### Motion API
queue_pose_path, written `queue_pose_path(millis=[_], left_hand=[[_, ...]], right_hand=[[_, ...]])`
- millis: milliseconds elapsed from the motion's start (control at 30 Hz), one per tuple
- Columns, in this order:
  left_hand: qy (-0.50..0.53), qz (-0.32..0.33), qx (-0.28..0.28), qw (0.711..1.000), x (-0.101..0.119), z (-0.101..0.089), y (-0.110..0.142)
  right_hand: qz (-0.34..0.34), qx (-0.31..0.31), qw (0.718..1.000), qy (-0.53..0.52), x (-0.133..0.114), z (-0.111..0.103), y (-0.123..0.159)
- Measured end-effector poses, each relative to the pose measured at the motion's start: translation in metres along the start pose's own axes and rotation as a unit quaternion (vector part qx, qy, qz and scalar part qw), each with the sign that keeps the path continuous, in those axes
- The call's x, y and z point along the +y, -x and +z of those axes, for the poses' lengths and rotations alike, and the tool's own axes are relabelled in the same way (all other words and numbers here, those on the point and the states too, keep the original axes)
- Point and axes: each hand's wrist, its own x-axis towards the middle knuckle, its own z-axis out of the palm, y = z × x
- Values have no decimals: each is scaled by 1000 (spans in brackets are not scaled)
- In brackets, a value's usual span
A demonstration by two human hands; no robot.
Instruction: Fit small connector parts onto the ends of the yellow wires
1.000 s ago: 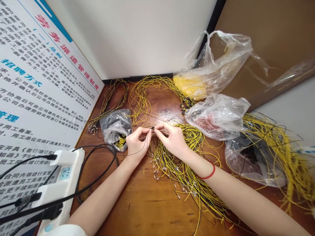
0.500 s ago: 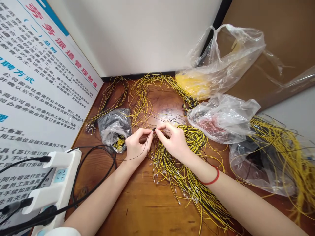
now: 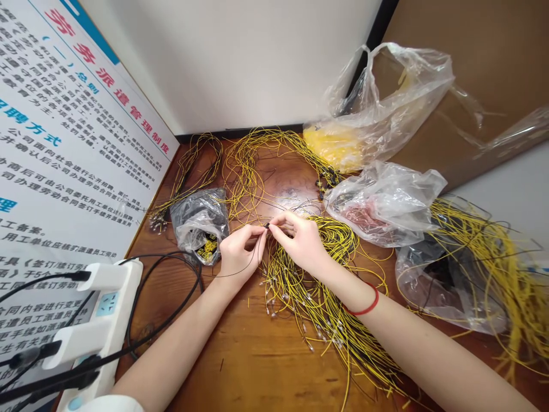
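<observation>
Between the fingertips of both hands is a small black connector-like piece, mostly covered by the fingers. My left hand pinches it from the left, and a thin dark wire loops below that hand. From the right, my right hand closes thumb and forefinger on the same piece. Under and beside my right hand lies a thick bundle of yellow and black wires, with small clear-and-metal ends fanned toward me. Left of my left hand stands an open plastic bag with small yellow-and-black parts inside.
A white power strip with black cables occupies the left. More yellow wires lie at the back. Plastic bags of yellow pieces and reddish pieces sit back right, beside another wire bundle. A printed board stands left.
The hands keep the same pinch at the small black piece, almost unmoved. The view has shifted very slightly.
</observation>
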Motion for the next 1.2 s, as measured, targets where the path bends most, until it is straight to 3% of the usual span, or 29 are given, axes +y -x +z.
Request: queue_pose_path(millis=[367, 700, 800, 1000, 1200], left_hand=[[47, -59, 5, 997, -1, 3, 0], [11, -22, 9, 1000, 0, 1, -1], [11, -23, 7, 1000, 0, 1, 0], [56, -76, 1, 996, 1, 2, -1], [121, -156, -13, 980, -4, 3, -1]], right_hand=[[-1, -4, 1000, -20, 3, -1, 0], [-19, 8, 999, 44, -3, -2, 0], [-50, -6, 994, 101, -4, -4, -3], [-157, -52, 965, 203, -4, -14, -9], [-159, -69, 967, 184, -6, -21, -10]])
